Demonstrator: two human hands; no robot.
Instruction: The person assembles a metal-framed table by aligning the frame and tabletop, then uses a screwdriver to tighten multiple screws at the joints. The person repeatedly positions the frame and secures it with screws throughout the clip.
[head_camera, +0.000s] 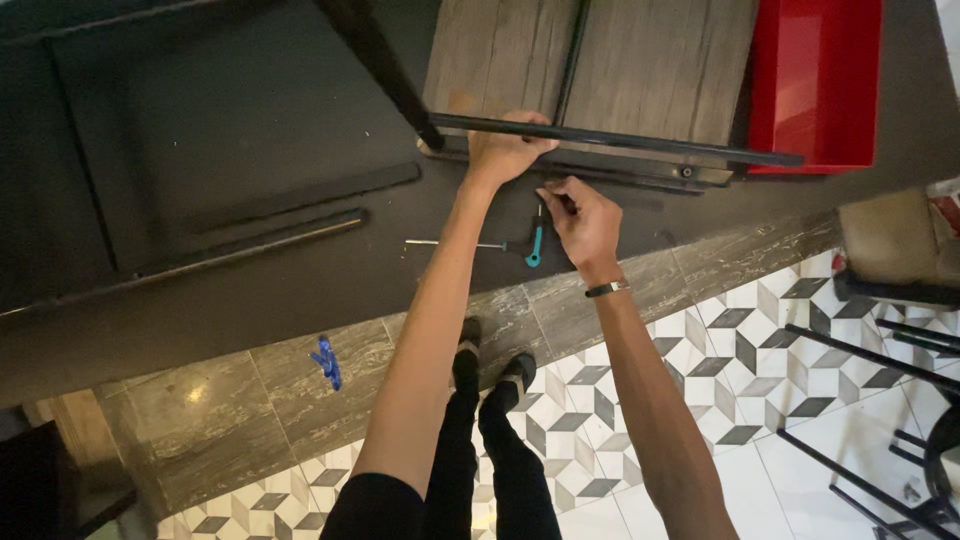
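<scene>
Currently:
Left hand (505, 150): clenched around the black metal frame bar (640, 140) on the dark counter (250, 290).
Right hand (585, 222): pinching a teal-handled hex key (536, 243) beside the bar.
Risk: the key may slip out if the frame shifts.

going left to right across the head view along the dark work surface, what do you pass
black flat panel → thin metal rod → left hand gripping the black metal bar → teal-handled tool → right hand → red box
</scene>
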